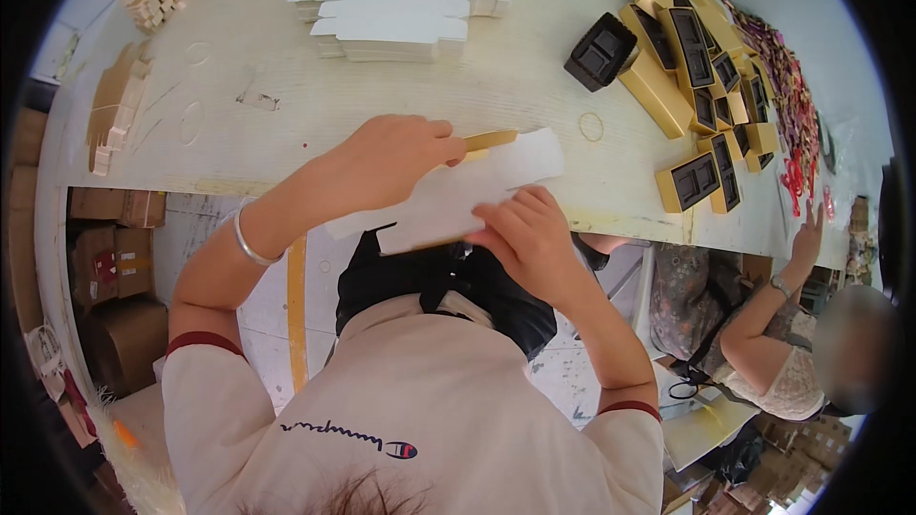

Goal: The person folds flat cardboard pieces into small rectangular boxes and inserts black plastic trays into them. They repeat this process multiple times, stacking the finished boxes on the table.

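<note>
A cut cardboard box blank (456,196), white on its upper face, lies across the table's front edge with its near part past it. Part of its far side stands folded up and shows gold. My left hand (408,154) is closed on that raised far side, fingers curled over it. At the near right part of the blank, my right hand (527,236) pinches the edge between thumb and fingers. Part of the blank's left end is hidden under my left forearm.
Flat white blanks (396,10) are stacked at the back. Gold boxes with black inserts (689,48) crowd the right, near a black plastic tray (601,51) and red cords (794,133). Folded card pieces (118,105) stand at left. A co-worker's arm (778,296) reaches in at right.
</note>
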Action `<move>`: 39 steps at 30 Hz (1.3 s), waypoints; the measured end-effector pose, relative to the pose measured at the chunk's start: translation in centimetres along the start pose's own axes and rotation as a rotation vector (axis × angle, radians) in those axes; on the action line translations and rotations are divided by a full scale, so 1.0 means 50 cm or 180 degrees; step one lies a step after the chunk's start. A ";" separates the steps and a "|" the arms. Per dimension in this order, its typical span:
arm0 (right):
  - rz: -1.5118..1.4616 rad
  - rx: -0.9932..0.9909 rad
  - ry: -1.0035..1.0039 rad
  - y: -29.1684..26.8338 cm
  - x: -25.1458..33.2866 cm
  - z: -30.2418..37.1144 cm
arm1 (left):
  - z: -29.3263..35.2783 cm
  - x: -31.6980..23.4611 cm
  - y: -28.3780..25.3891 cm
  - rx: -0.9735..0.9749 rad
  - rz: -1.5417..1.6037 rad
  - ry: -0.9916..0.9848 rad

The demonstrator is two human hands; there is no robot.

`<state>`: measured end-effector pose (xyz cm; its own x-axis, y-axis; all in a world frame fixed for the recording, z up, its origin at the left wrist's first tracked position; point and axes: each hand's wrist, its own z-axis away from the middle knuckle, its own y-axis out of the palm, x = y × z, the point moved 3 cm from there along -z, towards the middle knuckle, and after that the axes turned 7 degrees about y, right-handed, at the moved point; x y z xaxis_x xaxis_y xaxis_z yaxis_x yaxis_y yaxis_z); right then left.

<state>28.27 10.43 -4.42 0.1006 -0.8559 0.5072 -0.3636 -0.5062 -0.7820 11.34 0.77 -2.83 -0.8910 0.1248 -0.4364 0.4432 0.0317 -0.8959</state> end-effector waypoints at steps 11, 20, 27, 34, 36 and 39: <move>0.0919 -0.0318 -0.0515 0.058 0.023 0.016 | -0.003 0.016 0.010 0.0163 -0.0059 0.0170; -0.0476 0.0958 0.1020 0.028 -0.013 -0.092 | 0.046 -0.029 0.008 -0.0165 -0.0207 -0.0019; 0.0792 -0.0377 0.0362 -0.031 -0.044 -0.047 | 0.035 -0.026 0.015 -0.0463 -0.0066 -0.0383; -0.0125 0.0174 0.0161 -0.015 -0.013 -0.010 | -0.043 -0.058 0.027 -0.0006 0.0455 -0.0679; -0.0632 0.0113 0.0384 -0.028 -0.022 -0.001 | -0.014 -0.043 0.004 0.0112 0.1568 -0.0414; -0.0570 0.0080 0.0291 -0.020 -0.040 0.015 | 0.029 -0.027 -0.002 0.0202 0.1924 0.0025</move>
<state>29.14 12.57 -4.96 0.0765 -0.7394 0.6689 -0.3241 -0.6529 -0.6846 12.36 -0.86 -2.26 -0.4825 0.1096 -0.8690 0.8636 -0.1062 -0.4929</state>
